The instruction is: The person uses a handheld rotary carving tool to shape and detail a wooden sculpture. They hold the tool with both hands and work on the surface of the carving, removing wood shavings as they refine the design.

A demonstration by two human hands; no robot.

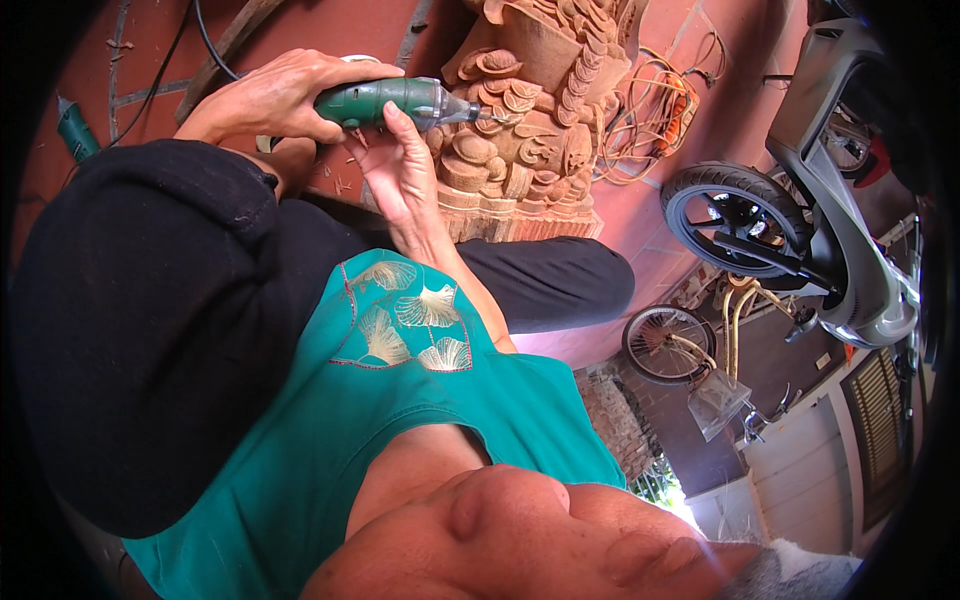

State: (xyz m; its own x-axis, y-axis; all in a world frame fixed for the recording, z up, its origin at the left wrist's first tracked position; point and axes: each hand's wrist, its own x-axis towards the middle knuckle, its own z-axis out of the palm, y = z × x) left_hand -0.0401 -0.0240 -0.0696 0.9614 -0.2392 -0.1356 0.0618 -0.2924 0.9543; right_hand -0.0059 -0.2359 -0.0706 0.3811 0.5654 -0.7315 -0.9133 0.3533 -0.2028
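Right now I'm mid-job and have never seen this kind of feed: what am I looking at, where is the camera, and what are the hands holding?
This is one wide fisheye view from a camera worn on a person's head, looking down, so edges bend. There is no machine, only two bare hands. The left hand grips the body of a green handheld rotary tool; the right hand steadies it near its front. The tip meets a carved wooden sculpture standing on the red tiled floor. An orange cable coil, a scooter and a bicycle are nearby.

Left hand point(275, 98) curled tight in a full fist-grip, knuckles up. Right hand point(400, 165) just beside it, fingers raised, wrist bent, forearm trailing back.
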